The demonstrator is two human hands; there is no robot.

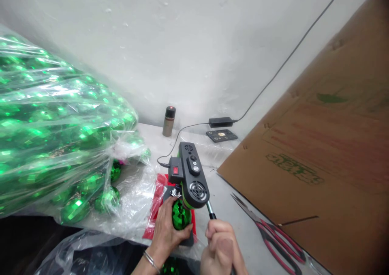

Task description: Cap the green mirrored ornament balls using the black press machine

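At lower left lies the bag of green baubles (54, 145). Low centre, the left hand (167, 230) cups a green bauble (180, 215) under the small press (190, 177) (hold it steady, I'd say); the right hand (220, 246) is clenched around the lever (210, 211).

Machine (190, 177) sits mid-table (225, 210). Bag of baubles (54, 137) at 9 o'clock of it, cardboard sheet (319, 153) at 3 o'clock, leaning. Scissors (270, 234) at 4 o'clock, on table before cardboard. Spray can (169, 121) at 12, by wall; power adapter (221, 122) & small tray (221, 135) at 1 o'clock, behind machine.
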